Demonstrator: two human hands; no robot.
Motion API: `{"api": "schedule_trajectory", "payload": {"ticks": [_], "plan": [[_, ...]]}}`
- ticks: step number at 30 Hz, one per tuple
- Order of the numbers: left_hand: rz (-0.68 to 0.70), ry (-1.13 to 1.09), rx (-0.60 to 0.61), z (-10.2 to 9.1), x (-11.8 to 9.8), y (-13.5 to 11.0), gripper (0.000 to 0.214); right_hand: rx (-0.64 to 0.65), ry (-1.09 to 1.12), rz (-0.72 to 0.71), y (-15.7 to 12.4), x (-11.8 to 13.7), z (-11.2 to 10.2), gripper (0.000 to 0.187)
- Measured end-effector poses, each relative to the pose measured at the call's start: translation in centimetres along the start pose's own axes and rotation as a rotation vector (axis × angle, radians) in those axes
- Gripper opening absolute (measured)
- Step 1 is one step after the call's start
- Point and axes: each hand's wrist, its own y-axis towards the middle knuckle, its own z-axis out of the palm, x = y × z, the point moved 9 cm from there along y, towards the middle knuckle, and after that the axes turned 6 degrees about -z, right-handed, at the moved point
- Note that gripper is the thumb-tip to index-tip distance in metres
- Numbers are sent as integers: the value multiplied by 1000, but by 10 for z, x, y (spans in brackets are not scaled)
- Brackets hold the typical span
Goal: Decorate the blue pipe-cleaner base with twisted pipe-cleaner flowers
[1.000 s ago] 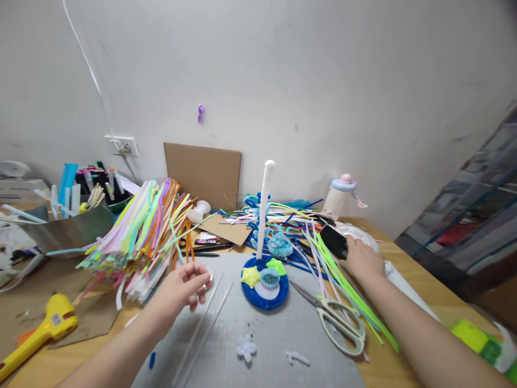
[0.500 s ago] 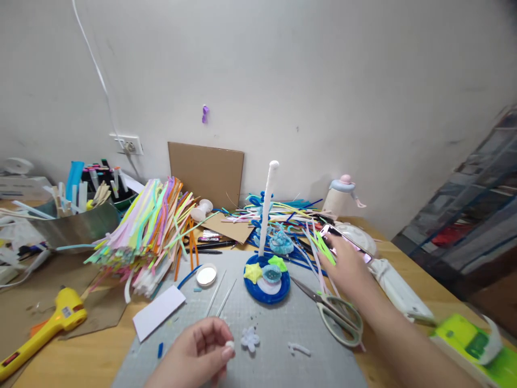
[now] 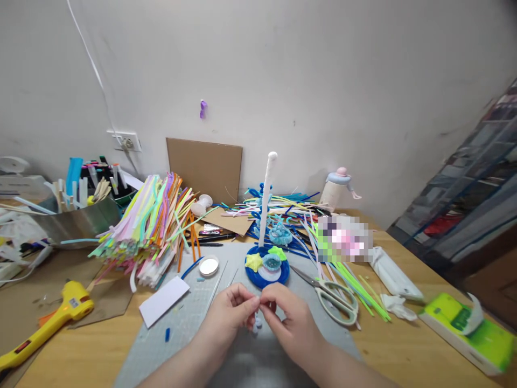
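Note:
My left hand and my right hand meet over the grey cutting mat, fingertips pinched together. Between them is a small white piece, almost wholly covered by the fingers. A pale flower shape on the mat is partly hidden beneath the hands. Just beyond them stands a round blue fuzzy base carrying a yellow star, a green star, a light blue shell-like piece and a tall white post. Scissors lie open to the right of my right hand.
On the left are a yellow glue gun, a white card and a large bundle of pipe cleaners. A small white lid lies near the card. To the right are green pipe cleaners, a bottle and a green box.
My right hand has come back from the phone at the right to meet my left hand, which moved slightly up and right. The flower is now mostly covered.

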Motion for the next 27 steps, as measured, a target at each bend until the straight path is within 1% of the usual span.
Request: {"api": "schedule_trajectory", "payload": {"ticks": [2, 5, 8, 10, 13, 17, 22, 27], "plan": [[-3, -16, -7, -3, 6, 3, 36, 14, -24, 3, -2, -3, 4, 13], [-4, -46, 15, -3, 10, 3, 32, -38, 14, 94, -6, -14, 4, 11], [10, -62, 28, -2, 9, 1, 30, -94, 187, 252, -10, -31, 6, 10], [35, -50, 20, -3, 7, 1, 29, -111, 344, 351, -14, -41, 12, 14], [73, -20, 19, -3, 2, 0, 28, -114, 495, 424, -16, -47, 19, 21], [99, 23, 34, 0, -1, -2, 31, -95, 538, 446, -18, -46, 22, 24], [83, 42, 24, -1, -2, -3, 30, -92, 524, 428, -18, -43, 19, 24], [88, 68, 3, -1, -4, -4, 29, -74, 439, 389, -19, -42, 16, 19]]}}
